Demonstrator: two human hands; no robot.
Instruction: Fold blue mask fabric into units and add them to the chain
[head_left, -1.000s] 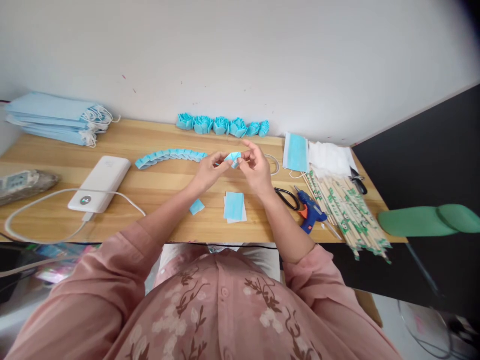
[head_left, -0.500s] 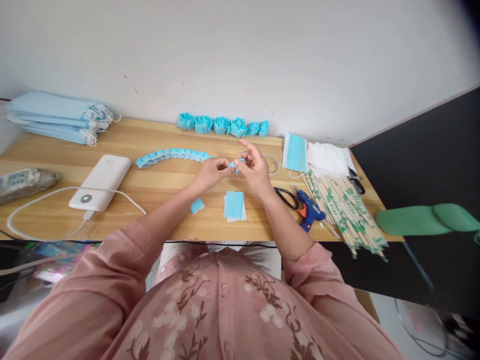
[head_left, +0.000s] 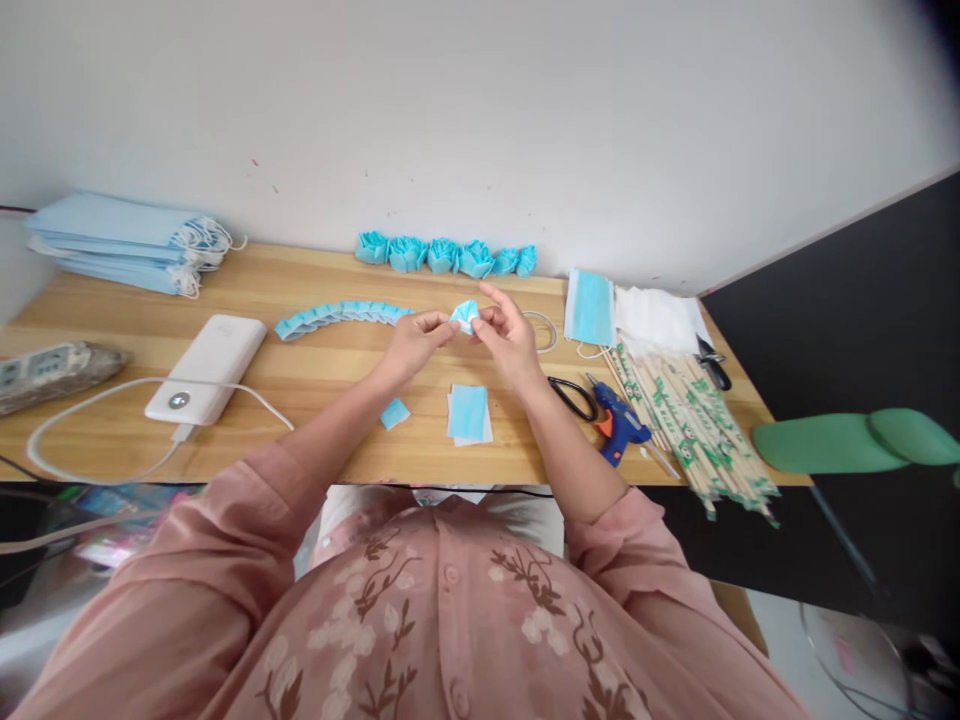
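Observation:
A small folded blue piece (head_left: 465, 314) with a whitish lower part is held above the table between both hands. My left hand (head_left: 417, 343) pinches its left side, and my right hand (head_left: 507, 335) pinches its right side with the index finger raised. Below them lie blue and white rectangles (head_left: 469, 412) in a small stack. A single blue piece (head_left: 394, 413) rests by my left forearm. Left of my left hand, a curved row of folded blue pieces (head_left: 337, 316) overlaps on the wood.
Several blue flowers (head_left: 442, 255) line the wall. A mask stack (head_left: 120, 240), power bank (head_left: 206, 370) and cable are left. To the right are a mask (head_left: 589, 307), blue glue gun (head_left: 619, 420), wrapped sticks (head_left: 697, 420), scissors (head_left: 712, 364) and green bottle (head_left: 832, 442).
The folded blue piece is turned and more of it shows, standing up between my fingertips. My left hand has shifted slightly left, and the hands are a little farther apart.

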